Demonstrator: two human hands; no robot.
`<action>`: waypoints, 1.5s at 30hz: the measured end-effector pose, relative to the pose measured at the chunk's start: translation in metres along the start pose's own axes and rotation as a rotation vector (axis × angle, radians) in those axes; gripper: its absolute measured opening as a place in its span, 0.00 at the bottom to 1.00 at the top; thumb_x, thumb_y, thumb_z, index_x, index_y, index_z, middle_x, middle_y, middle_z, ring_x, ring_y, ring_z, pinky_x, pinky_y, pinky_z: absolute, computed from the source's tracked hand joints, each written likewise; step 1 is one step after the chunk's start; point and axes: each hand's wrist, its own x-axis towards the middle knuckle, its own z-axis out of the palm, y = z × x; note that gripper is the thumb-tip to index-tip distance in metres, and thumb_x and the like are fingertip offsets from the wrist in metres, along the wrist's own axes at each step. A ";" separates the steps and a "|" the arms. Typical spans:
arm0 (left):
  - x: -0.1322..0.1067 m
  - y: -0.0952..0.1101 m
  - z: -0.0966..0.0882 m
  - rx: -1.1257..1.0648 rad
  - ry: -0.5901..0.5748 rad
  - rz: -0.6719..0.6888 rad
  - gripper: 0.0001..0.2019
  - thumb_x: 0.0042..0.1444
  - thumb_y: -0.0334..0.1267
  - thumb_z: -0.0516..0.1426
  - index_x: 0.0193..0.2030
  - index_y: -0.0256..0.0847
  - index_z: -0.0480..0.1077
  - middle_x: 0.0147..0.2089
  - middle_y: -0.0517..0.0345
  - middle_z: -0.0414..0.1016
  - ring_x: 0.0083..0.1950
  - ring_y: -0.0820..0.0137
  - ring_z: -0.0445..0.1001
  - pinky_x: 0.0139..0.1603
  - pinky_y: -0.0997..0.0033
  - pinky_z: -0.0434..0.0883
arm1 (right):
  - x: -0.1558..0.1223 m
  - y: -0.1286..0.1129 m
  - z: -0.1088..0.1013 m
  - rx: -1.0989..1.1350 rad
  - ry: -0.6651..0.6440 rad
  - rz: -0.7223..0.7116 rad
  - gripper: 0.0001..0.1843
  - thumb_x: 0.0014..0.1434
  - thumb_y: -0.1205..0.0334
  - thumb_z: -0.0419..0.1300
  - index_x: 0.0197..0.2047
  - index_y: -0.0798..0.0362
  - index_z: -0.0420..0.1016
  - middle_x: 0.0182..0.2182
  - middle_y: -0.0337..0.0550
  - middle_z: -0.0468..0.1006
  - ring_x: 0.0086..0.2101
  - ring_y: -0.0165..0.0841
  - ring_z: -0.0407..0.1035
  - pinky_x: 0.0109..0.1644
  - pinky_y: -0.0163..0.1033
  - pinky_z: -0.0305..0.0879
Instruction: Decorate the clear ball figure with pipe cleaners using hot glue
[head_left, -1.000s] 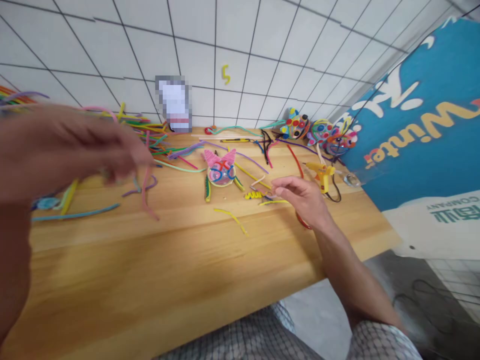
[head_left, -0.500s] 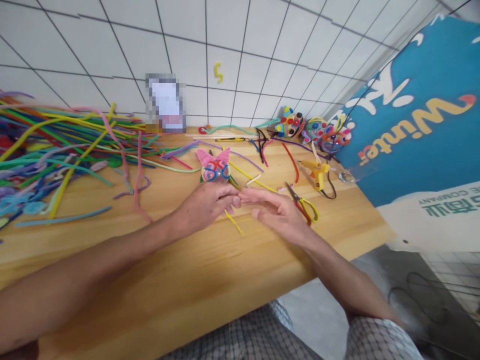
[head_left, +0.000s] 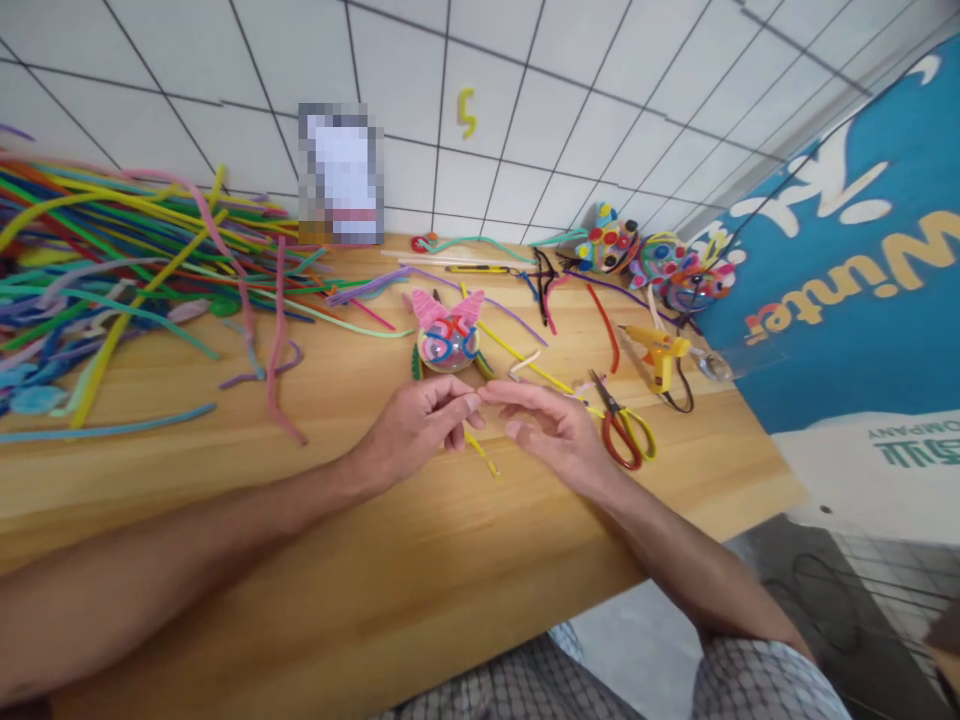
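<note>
My left hand is closed in a pinch above the wooden table; whatever sits between its thumb and forefinger is too small to make out. Facing it, my right hand has its fingers stretched out and its thumb apart, the fingertips meeting those of my left. Just beyond my hands stands a clear ball decorated with pipe cleaners, with pink ears and blue-rimmed eyes. A short yellow pipe cleaner lies under my hands. Scissors with red and yellow handles rest beside my right hand.
Many coloured pipe cleaners are heaped at the left. A yellow glue gun lies at the right, with its cord. Several decorated balls stand by the tiled wall. A blurred phone leans there, near a yellow-handled cutter.
My view has shifted, so the table things appear slightly displaced. The decorated ball now shows more fully above my left hand. My fingertips still meet.
</note>
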 end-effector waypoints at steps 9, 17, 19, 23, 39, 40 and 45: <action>-0.013 -0.003 0.000 0.321 0.074 0.264 0.14 0.70 0.38 0.55 0.30 0.43 0.66 0.24 0.65 0.66 0.26 0.73 0.64 0.30 0.71 0.62 | 0.014 0.004 -0.005 -0.045 0.188 0.004 0.14 0.66 0.48 0.76 0.50 0.45 0.89 0.44 0.42 0.92 0.43 0.37 0.86 0.53 0.45 0.83; 0.016 -0.031 -0.030 0.636 0.699 0.587 0.28 0.62 0.46 0.73 0.63 0.48 0.68 0.63 0.46 0.78 0.65 0.50 0.79 0.66 0.45 0.78 | 0.068 -0.005 0.003 -0.747 0.282 -0.541 0.04 0.72 0.57 0.69 0.46 0.46 0.84 0.36 0.42 0.84 0.38 0.38 0.78 0.47 0.47 0.77; 0.027 -0.044 -0.033 0.669 0.662 0.527 0.46 0.57 0.46 0.76 0.76 0.46 0.59 0.75 0.39 0.71 0.74 0.45 0.74 0.74 0.40 0.74 | 0.076 0.000 0.010 -0.848 0.287 -0.591 0.06 0.75 0.54 0.66 0.46 0.45 0.83 0.38 0.45 0.84 0.40 0.41 0.78 0.47 0.49 0.76; 0.036 -0.061 -0.036 0.673 0.561 0.466 0.55 0.56 0.43 0.76 0.83 0.45 0.51 0.81 0.34 0.65 0.79 0.43 0.70 0.80 0.38 0.68 | 0.083 0.012 0.020 -0.988 0.284 -0.626 0.07 0.75 0.54 0.66 0.48 0.46 0.81 0.42 0.49 0.85 0.42 0.45 0.78 0.47 0.51 0.75; 0.042 -0.068 -0.040 0.627 0.545 0.427 0.47 0.57 0.39 0.74 0.79 0.44 0.59 0.74 0.38 0.76 0.73 0.45 0.78 0.74 0.39 0.73 | 0.045 0.022 0.021 -0.956 -0.149 -0.832 0.11 0.69 0.73 0.60 0.36 0.47 0.72 0.30 0.39 0.77 0.31 0.34 0.71 0.37 0.41 0.66; 0.043 -0.068 -0.040 0.621 0.536 0.424 0.47 0.56 0.39 0.74 0.79 0.43 0.59 0.74 0.38 0.76 0.73 0.44 0.77 0.75 0.38 0.73 | 0.043 0.024 0.018 -0.955 -0.144 -0.799 0.11 0.68 0.73 0.59 0.37 0.47 0.72 0.31 0.39 0.78 0.31 0.34 0.72 0.38 0.41 0.67; 0.044 -0.071 -0.042 0.585 0.507 0.459 0.46 0.57 0.41 0.73 0.79 0.45 0.59 0.74 0.39 0.77 0.73 0.44 0.78 0.74 0.37 0.73 | 0.049 0.029 0.002 -0.917 0.109 -0.607 0.08 0.69 0.72 0.59 0.45 0.48 0.72 0.34 0.40 0.82 0.33 0.36 0.75 0.39 0.41 0.69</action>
